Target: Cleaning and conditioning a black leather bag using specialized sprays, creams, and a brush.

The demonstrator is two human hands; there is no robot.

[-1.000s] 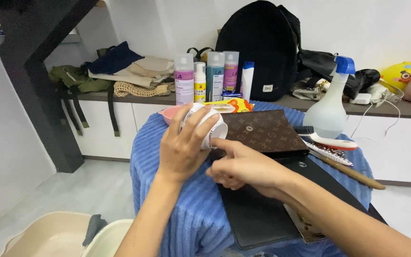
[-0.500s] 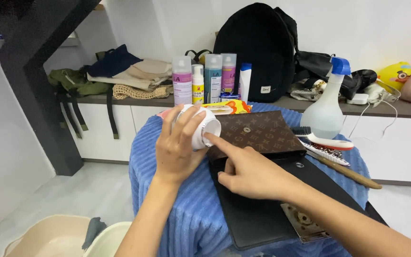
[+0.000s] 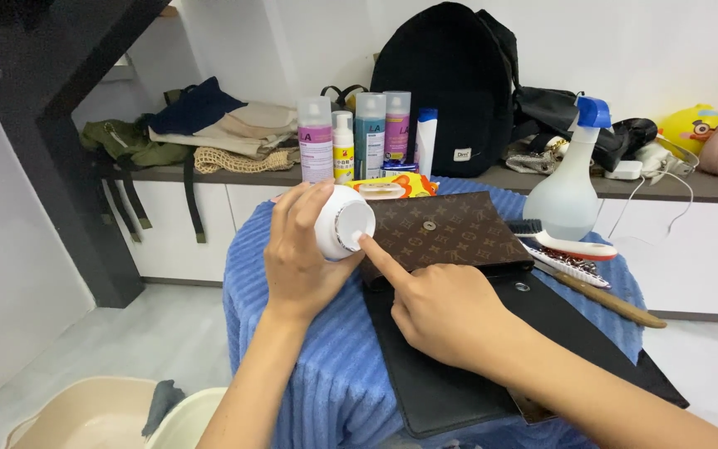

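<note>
Two hands with a small white jar above a table covered by a blue cloth.

At the table's far edge stand four spray cans with pink, yellow and teal labels, next to a white tube; a flat yellow-orange packet lies before them, and a clear spray bottle with a blue head is at the right. The left hand is grasping the white jar, fingers curled around it, the open mouth facing the camera. The right hand is clenched except the index finger, which touches the jar's rim, over a brown patterned wallet.
</note>
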